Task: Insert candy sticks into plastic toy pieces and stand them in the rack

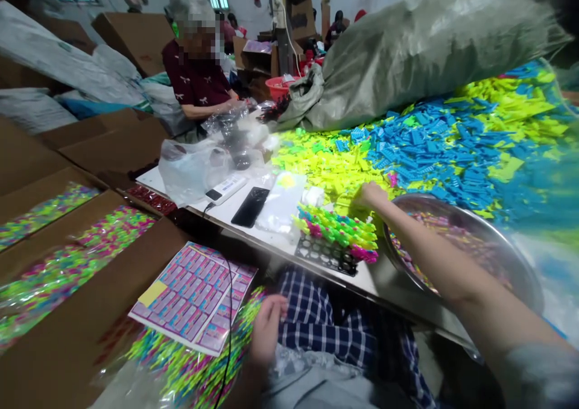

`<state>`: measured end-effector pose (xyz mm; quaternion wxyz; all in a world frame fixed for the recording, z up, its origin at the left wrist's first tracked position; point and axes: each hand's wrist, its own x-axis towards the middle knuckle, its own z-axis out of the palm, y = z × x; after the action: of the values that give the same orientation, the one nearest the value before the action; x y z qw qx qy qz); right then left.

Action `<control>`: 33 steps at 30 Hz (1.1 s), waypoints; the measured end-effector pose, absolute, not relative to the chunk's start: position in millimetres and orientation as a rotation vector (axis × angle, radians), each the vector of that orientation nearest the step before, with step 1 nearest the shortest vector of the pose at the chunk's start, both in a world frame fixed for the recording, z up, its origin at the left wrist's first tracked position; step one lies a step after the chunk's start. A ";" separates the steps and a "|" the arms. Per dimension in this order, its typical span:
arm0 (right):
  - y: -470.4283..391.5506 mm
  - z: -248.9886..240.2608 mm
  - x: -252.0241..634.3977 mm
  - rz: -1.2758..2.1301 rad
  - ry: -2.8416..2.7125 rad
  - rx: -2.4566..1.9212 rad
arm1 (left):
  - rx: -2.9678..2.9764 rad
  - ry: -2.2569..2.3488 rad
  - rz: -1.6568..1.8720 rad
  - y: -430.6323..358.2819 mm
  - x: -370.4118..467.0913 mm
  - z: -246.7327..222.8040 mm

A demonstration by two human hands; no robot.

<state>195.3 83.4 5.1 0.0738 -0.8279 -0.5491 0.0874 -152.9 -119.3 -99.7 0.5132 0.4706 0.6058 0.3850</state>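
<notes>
From where I stand, the person's right hand (pixel 371 196) is reaching over the worktop (pixel 271 238), its fingers down among the yellow pieces (pixel 328 161); I can't tell whether they have closed on one. Just nearer the person than those fingers sits a black rack (pixel 323 253), with bright figures (pixel 337 227) crowded on it. A steel bowl (pixel 527 267) lies right of the fingers, partly under the forearm, and blue pieces (pixel 420 146) spread beyond it. Left of them are a phone (pixel 251 207) and plastic bags (pixel 192 168).

The left hand (pixel 266 324) is at the lap, fingers loosely curled; whether they grip anything I can't make out. Just left of them, printed sheets (pixel 192 294) rest on multicoloured sticks (pixel 181 367). Well beyond both hands, a co-worker (pixel 196 74) sits.
</notes>
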 end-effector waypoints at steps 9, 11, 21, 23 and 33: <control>68.2 29.2 222.7 0.138 -1.946 -2.428 | 1.108 1.383 1.047 -128.7 -145.8 -79.4; 69.5 12.8 212.7 0.268 -2.024 -2.496 | 1.171 1.325 0.991 -125.7 -130.7 -70.9; 80.6 -15.3 184.9 0.247 -2.098 -2.452 | 1.283 1.323 1.158 -144.3 -115.3 -51.9; 80.8 -14.4 179.1 0.264 -2.190 -2.357 | 1.264 1.356 1.143 -148.9 -115.8 -51.5; 82.4 25.8 191.4 0.332 -2.204 -2.196 | 1.236 1.261 1.150 -141.7 -121.3 -49.7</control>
<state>191.4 82.4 25.8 0.0063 -0.7018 -0.7044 0.1061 -121.3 -141.7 -49.7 0.4943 0.5099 0.5202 0.4744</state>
